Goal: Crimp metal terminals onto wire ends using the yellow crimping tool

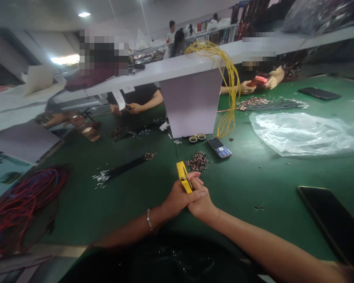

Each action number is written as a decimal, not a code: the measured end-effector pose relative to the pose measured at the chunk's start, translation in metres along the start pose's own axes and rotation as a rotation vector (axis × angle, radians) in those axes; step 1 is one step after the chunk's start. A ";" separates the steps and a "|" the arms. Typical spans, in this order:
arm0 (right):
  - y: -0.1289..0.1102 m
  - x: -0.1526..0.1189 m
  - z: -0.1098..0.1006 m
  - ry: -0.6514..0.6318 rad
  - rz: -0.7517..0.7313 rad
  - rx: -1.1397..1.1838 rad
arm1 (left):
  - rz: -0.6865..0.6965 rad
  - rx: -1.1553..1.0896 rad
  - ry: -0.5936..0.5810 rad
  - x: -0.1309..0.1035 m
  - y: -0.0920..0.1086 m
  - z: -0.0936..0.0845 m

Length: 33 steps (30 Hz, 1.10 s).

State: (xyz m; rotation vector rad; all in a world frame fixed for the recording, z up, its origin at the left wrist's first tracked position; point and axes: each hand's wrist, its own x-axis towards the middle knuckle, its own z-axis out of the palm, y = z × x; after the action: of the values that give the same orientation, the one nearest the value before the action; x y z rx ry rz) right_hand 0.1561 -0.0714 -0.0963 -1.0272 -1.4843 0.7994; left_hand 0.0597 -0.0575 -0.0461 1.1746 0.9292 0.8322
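A yellow hand tool (183, 177), which looks like a wire stripper, points away from me above the green table. My left hand (174, 199) is closed around its near end, with a bracelet on that wrist. Pressed against it, my right hand (202, 202) is closed at the tool's right side; some of its fingers are hidden. A thin black wire (176, 150) runs along the table just beyond the tool's head. Close by on the right lies a heap of short copper-coloured pieces (198, 161). To the left rests a bundle of black wires (126, 168) with bare, shiny ends.
A keypad phone (220, 148) and tape rolls (197, 138) lie ahead, below a white panel (191, 102). Yellow cables (231, 82) hang from the shelf. Red cables (32, 200) lie left; a smartphone (330, 220) and plastic bag (303, 131) lie right. People work opposite.
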 end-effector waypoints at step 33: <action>0.005 0.003 -0.012 -0.155 0.081 -0.221 | 0.087 -0.158 -0.027 0.075 0.060 -0.069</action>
State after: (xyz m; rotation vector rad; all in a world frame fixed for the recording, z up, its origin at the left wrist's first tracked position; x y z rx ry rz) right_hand 0.1692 -0.0678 -0.0975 -1.2192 -1.7007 0.7993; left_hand 0.0222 0.0479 -0.0076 1.0922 0.7800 0.9409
